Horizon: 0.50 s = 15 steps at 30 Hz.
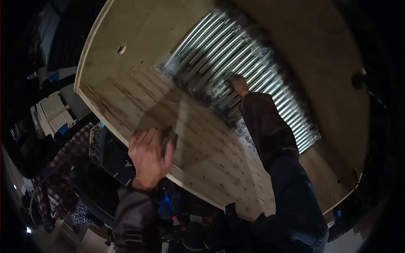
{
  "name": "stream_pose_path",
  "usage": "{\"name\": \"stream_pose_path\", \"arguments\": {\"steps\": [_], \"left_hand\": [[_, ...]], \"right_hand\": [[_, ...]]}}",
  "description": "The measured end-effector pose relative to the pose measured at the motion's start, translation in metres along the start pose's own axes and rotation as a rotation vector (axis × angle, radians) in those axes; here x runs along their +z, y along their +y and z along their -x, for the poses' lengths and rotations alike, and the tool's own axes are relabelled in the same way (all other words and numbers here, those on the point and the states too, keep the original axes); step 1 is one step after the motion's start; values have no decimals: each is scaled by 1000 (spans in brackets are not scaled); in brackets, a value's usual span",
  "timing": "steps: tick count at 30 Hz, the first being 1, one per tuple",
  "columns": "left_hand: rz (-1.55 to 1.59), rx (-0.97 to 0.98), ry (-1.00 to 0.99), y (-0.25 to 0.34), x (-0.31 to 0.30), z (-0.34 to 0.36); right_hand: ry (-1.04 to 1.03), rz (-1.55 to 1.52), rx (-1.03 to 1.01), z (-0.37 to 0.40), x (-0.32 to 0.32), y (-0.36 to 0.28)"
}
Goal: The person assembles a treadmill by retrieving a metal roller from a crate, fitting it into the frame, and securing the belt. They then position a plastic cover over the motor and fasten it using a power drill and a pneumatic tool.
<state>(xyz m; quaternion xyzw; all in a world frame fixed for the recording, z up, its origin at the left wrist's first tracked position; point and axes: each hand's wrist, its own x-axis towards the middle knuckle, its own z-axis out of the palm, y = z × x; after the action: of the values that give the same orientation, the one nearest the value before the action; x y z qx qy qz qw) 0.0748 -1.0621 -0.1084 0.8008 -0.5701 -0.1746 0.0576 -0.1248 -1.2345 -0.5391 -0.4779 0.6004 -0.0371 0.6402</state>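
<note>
A large round plywood panel (202,139) is seen tilted across the view, with a corrugated metal sheet (236,55) laid against its upper middle. The panel's lower edge is clasped by the left hand (148,158), fingers curled over the rim. The right hand (238,84) is pressed on the sheet, its grip too blurred to be told.

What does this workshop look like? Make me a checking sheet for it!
Surface: round wooden board, tilted, pale, with a small hole near its upper edge.
Job's things: ridged metal sheet lying against the board, blurred.
Clutter: plaid cloth and a blue thing below the board.
Hands: left hand grips the board's lower edge; right hand rests on the metal sheet, fingers too blurred to tell.
Cables: nothing seen.
Surroundings: dark room; pale planks at the left.
</note>
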Motion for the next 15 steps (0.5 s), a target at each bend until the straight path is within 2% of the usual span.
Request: {"name": "stream_pose_path", "arguments": {"steps": [1,3,4,6,7,9,10,12,14,15], "left_hand": [[-17,30,-2,-4,1,-2],[-17,17,-17,-9,2,-1],[-7,23,-29,-11,3,-1],[-2,-4,-27,-6,2,-3],[21,-12,-23,-6,1,-5],[37,-11,-25,-6,1,-4],[43,-21,5,-5,3,-4],[59,-7,64,-3,5,-5],[42,15,95,-4,5,-3],[46,40,128,-2,3,-1]], "right_hand": [[94,146,-124,-71,24,63],[229,47,-134,-110,53,84],[213,24,-25,-81,49,33],[277,-143,-61,-70,54,17],[380,-75,-134,-77,61,29],[271,-329,-143,-69,50,39],[369,-326,-137,-86,52,72],[-25,-775,95,-59,17,73],[195,-1170,184,-13,16,28],[348,-787,131,25,2,-13]]}}
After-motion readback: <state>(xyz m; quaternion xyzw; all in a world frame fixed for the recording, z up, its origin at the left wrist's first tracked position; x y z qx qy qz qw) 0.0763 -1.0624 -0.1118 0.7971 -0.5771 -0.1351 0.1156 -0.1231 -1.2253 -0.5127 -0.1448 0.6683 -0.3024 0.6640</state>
